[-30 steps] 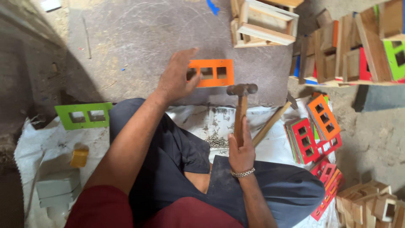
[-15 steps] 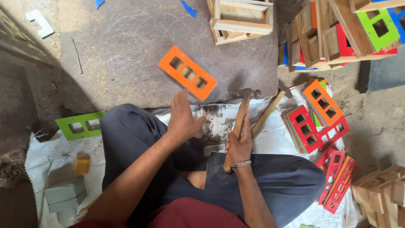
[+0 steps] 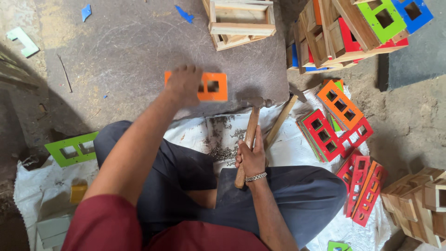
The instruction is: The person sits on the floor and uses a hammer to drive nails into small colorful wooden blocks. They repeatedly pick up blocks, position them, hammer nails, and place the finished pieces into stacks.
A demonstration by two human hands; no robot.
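Left hand (image 3: 184, 84) spread on orange panel (image 3: 211, 87); right grip (image 3: 251, 158) closed around hammer (image 3: 251, 130).

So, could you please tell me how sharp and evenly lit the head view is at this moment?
In the head view, the left hand is smeared by motion blur over the orange panel; the right hand and its hammer look sharp. Light is soft, without glare, though the left edge sinks into shadow. The wide lens bends the wooden boxes at the frame's border.
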